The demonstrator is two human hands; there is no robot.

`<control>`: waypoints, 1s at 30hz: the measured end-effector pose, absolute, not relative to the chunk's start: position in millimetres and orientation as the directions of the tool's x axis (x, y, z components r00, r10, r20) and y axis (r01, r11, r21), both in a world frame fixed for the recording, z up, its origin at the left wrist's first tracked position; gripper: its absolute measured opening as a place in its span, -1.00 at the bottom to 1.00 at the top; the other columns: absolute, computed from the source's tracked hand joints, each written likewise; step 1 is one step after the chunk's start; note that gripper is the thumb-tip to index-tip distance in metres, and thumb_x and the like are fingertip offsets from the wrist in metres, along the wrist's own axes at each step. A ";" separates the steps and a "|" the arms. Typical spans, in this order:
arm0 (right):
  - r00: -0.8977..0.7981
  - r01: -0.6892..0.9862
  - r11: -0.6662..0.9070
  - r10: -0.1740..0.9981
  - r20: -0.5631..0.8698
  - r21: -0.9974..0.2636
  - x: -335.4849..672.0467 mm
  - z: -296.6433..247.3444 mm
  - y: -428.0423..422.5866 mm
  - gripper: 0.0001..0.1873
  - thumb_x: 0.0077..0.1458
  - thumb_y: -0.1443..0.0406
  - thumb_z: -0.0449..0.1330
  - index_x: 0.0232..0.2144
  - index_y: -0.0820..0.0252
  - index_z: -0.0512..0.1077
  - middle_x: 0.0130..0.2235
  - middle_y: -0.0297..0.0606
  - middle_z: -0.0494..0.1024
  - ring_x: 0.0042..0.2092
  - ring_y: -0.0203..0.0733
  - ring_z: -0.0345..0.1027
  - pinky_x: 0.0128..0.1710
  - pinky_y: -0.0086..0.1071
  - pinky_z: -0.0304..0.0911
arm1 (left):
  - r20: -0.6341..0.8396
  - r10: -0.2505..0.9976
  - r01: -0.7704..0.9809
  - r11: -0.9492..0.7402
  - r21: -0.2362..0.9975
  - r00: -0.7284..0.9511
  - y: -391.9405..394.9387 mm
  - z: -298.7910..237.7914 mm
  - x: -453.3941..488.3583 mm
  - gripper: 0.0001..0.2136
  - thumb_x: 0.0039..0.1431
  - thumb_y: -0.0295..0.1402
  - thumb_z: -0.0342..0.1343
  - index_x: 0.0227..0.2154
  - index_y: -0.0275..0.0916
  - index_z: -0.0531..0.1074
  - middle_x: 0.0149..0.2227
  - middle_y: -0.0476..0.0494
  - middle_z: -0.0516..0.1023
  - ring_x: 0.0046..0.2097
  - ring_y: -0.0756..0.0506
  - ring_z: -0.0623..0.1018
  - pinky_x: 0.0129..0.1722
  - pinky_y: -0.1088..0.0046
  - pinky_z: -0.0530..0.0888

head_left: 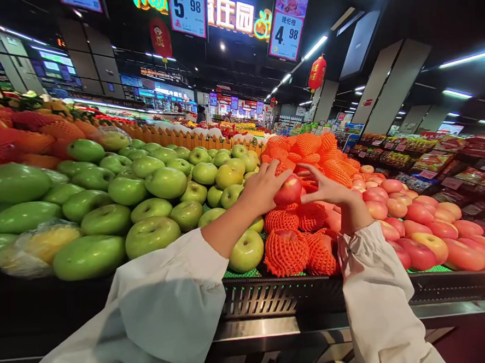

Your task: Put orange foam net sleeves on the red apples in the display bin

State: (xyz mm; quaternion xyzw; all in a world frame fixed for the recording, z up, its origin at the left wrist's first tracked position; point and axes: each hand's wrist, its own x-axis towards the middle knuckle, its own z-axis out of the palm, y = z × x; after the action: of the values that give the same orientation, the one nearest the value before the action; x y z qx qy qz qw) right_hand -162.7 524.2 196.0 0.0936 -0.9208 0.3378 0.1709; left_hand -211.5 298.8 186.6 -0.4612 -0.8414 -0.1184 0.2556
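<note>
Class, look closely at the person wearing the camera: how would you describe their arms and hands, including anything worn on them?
The left sleeve and right sleeve are loose, plain and off-white, with puffy folds and gathered cuffs. I see no printed markings on them. The left hand and right hand are ungloved.

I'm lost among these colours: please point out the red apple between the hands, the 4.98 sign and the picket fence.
Red apple [289,190]: head view, on its front skin.
4.98 sign [288,22]: head view, middle of its face.
Picket fence [174,137]: head view, on its slats.
</note>
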 end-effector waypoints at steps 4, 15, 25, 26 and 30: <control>-0.887 -0.419 0.631 -0.132 0.442 -0.653 -166.7 194.5 501.6 -0.20 -0.12 0.09 0.43 0.15 0.11 0.29 0.21 -0.05 0.40 0.22 -0.02 0.33 0.21 -0.07 0.30 | 0.488 0.770 0.859 0.507 -0.074 -0.412 302.5 183.8 -212.1 -0.39 0.16 -0.50 0.15 0.29 -0.14 0.22 0.28 -0.37 0.23 0.27 -0.37 0.31 0.08 0.12 0.46; -0.911 -0.344 0.676 -0.073 0.405 -0.652 -177.0 180.3 495.4 -0.24 -0.17 0.19 0.40 0.12 0.18 0.33 0.20 -0.07 0.43 0.17 -0.01 0.38 0.24 -0.07 0.25 | 0.559 0.620 0.830 0.340 0.441 -0.551 296.0 184.5 -233.1 -0.12 0.05 -0.38 0.18 0.42 -0.19 -0.07 0.46 -0.39 -0.06 0.46 -0.38 0.03 0.37 0.02 0.16; -0.934 -0.232 0.810 -0.030 0.357 -0.538 -182.4 173.5 498.9 -0.24 -0.11 0.03 0.39 0.08 0.28 0.37 0.09 -0.04 0.50 0.11 0.03 0.41 0.19 -0.05 0.27 | 0.626 0.400 0.676 -0.024 0.737 -0.669 302.8 185.3 -249.3 -0.33 0.10 -0.57 0.02 0.32 -0.18 0.19 0.30 -0.24 0.34 0.27 -0.17 0.39 0.25 0.22 0.39; -0.933 -0.218 0.825 -0.019 0.360 -0.521 -182.3 173.2 498.1 -0.14 -0.20 0.00 0.45 0.09 0.31 0.37 0.07 -0.01 0.51 0.08 0.06 0.42 0.16 -0.03 0.30 | 0.623 0.392 0.678 0.001 0.735 -0.677 302.4 185.6 -248.5 -0.29 0.07 -0.58 0.06 0.33 -0.19 0.16 0.27 -0.27 0.37 0.25 -0.17 0.41 0.24 0.23 0.40; -0.904 -0.260 0.817 -0.018 0.427 -0.515 -179.9 174.6 495.1 -0.09 -0.27 0.00 0.49 0.11 0.30 0.40 0.04 -0.02 0.55 0.06 0.05 0.46 0.15 -0.02 0.32 | 0.632 0.435 0.681 -0.057 0.730 -0.641 295.2 194.1 -237.0 -0.26 0.08 -0.49 0.18 0.35 -0.21 0.12 0.18 -0.30 0.45 0.21 -0.20 0.45 0.23 0.18 0.39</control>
State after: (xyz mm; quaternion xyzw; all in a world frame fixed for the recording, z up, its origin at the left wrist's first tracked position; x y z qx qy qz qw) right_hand -179.9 495.1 174.6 0.0746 -0.9306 0.2934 0.2058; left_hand -237.0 295.2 194.1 -0.4110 -0.6791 -0.5995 0.1028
